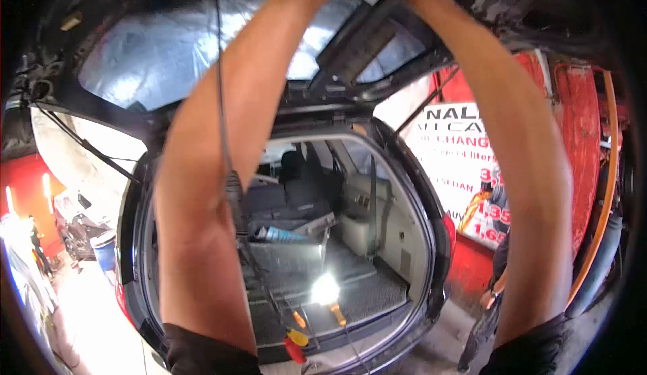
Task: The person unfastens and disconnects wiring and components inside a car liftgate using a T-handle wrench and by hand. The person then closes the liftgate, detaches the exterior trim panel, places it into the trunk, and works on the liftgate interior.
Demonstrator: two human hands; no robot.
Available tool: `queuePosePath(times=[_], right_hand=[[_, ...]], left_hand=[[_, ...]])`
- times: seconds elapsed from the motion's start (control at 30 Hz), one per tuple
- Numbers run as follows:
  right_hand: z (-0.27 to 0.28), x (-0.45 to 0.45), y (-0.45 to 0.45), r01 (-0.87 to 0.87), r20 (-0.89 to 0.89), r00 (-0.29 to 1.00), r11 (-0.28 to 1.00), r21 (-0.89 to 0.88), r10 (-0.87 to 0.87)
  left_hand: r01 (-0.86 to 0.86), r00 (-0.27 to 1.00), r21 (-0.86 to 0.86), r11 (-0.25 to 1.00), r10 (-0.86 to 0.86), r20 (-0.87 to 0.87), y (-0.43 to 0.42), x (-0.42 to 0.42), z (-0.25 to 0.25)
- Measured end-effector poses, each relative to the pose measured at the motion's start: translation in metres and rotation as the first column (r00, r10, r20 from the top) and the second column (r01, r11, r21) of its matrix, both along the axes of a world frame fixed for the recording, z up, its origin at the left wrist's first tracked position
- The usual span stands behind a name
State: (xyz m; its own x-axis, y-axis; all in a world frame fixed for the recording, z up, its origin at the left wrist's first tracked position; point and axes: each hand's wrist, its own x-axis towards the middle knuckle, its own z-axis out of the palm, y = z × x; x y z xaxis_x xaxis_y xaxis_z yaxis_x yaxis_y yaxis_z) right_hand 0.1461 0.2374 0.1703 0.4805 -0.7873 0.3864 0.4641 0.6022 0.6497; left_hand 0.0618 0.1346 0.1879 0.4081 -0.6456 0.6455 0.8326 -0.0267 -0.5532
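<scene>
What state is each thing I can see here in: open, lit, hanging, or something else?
Tailgate: raised open
Left support strut: extended
Right support strut: extended
Cargo area: exposed, with things inside
Work lamp: lit
Black cable: hanging in front of the left arm
Left arm: raised
Right arm: raised
Price sign: upright, partly hidden by the right arm

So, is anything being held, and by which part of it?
It cannot be told: the picture's top edge cuts off the left arm and right arm before any grip shows.
</scene>
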Motion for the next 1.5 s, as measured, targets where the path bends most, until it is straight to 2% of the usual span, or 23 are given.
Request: queuePosePath(times=[0.07, 0.17, 0.23, 0.3, 0.37, 0.43, 0.53, 0.57, 0.6, 0.63, 0.7, 0.73, 0.77, 0.83, 0.93, 1.0, 1.07, 1.13, 1.23, 1.33, 1.37, 1.43, 1.5], right_hand=[[-0.021, 0.006, 0.007, 0.008, 0.239, 0.970, 0.969, -0.247, 0.053], [-0.036, 0.007, -0.013, -0.049, 0.039, 0.998, 0.999, -0.023, 0.050], [-0.040, 0.003, -0.016, -0.072, 0.104, 0.991, 0.990, -0.119, 0.084], [-0.036, 0.001, -0.014, 0.060, 0.204, 0.978, 0.902, -0.428, 0.031], [-0.035, 0.001, -0.012, 0.044, 0.194, 0.980, 0.929, -0.367, 0.030], [-0.035, -0.002, -0.012, 0.027, 0.189, 0.981, 0.953, -0.303, 0.032], [-0.030, -0.001, -0.011, 0.005, 0.084, 0.996, 0.977, -0.211, 0.013], [-0.028, -0.002, -0.009, 0.043, 0.009, 0.999, 0.986, -0.163, -0.042], [-0.026, -0.001, -0.008, 0.088, -0.067, 0.993, 0.989, -0.116, -0.096], [-0.024, 0.001, -0.007, 0.085, -0.069, 0.993, 0.990, -0.115, -0.093], [-0.026, -0.002, 0.001, 0.098, 0.081, 0.993, 0.981, -0.167, -0.085], [-0.023, -0.002, 0.004, 0.094, 0.078, 0.994, 0.981, -0.172, -0.082], [-0.021, -0.002, 0.006, 0.091, 0.142, 0.988, 0.975, -0.204, -0.062], [-0.021, -0.003, 0.012, 0.087, 0.212, 0.977, 0.967, -0.239, -0.036], [-0.037, 0.001, 0.012, 0.240, 0.272, 0.945, 0.949, -0.204, -0.181], [-0.053, -0.005, 0.026, 0.461, 0.404, 0.840, 0.870, -0.174, -0.364], [-0.063, 0.002, 0.021, 0.296, 0.289, 0.926, 0.941, -0.162, -0.241], [-0.070, 0.002, 0.005, 0.228, 0.320, 0.934, 0.956, -0.186, -0.160], [-0.093, -0.001, 0.010, -0.006, 0.337, 0.939, 0.981, -0.192, 0.071], [-0.133, 0.002, 0.007, -0.424, 0.408, 0.648, 0.750, -0.508, 0.643], [-0.136, 0.004, 0.012, -0.413, 0.409, 0.655, 0.754, -0.511, 0.636], [-0.147, 0.007, 0.024, -0.358, 0.490, 0.230, 0.541, -0.761, 0.841], [-0.157, 0.019, 0.016, -0.301, 0.474, 0.107, 0.483, -0.822, 0.874]], left_hand=[[0.085, 0.991, -0.139, 0.987, -0.070, 0.111, 0.008, 0.010, -0.013], [0.248, 0.963, -0.202, 0.948, -0.218, 0.159, 0.003, -0.008, -0.013], [0.223, 0.969, -0.514, 0.829, -0.248, 0.020, -0.010, -0.015, -0.013], [0.220, 0.950, -0.496, 0.840, -0.300, -0.085, -0.019, -0.002, -0.021], [0.324, 0.908, -0.689, 0.648, -0.007, 0.420, -0.052, 0.022, -0.047], [0.224, 0.942, -0.708, 0.670, 0.037, 0.334, -0.060, 0.033, -0.062], [0.243, 0.936, -0.568, 0.786, -0.036, 0.351, -0.032, 0.007, -0.019], [-0.208, 0.975, -0.293, 0.933, 0.220, 0.007, -0.013, -0.026, 0.015], [-0.527, 0.810, 0.142, 0.838, 0.546, -0.217, -0.005, -0.041, 0.033], [-0.529, 0.808, 0.144, 0.836, 0.548, -0.217, -0.006, -0.028, 0.019], [0.083, 0.996, -0.287, 0.954, -0.071, 0.054, 0.000, -0.003, -0.025], [-0.175, 0.979, -0.212, 0.961, 0.192, 0.065, 0.005, -0.014, -0.014], [-0.176, 0.979, -0.217, 0.960, 0.193, 0.060, 0.009, -0.009, -0.017], [0.204, 0.971, -0.288, 0.936, -0.156, 0.183, 0.017, -0.006, -0.028], [-0.031, 0.991, -0.369, 0.929, 0.075, 0.107, -0.001, -0.007, -0.076], [0.149, 0.983, -0.407, 0.901, -0.092, 0.157, 0.005, -0.023, -0.095], [0.200, 0.979, -0.444, 0.873, -0.162, 0.120, 0.001, -0.022, -0.091], [0.418, 0.908, -0.647, 0.637, -0.274, 0.317, -0.013, -0.021, -0.103], [0.573, 0.819, -0.696, 0.433, -0.333, 0.467, -0.017, -0.011, -0.141], [0.610, 0.784, -0.716, 0.338, -0.390, 0.484, -0.005, -0.027, -0.164], [0.638, 0.754, -0.714, 0.289, -0.423, 0.503, -0.002, -0.028, -0.169], [0.659, 0.711, -0.728, 0.190, -0.473, 0.520, 0.004, -0.032, -0.180], [0.667, 0.687, -0.729, 0.154, -0.506, 0.522, 0.009, -0.024, -0.194]])
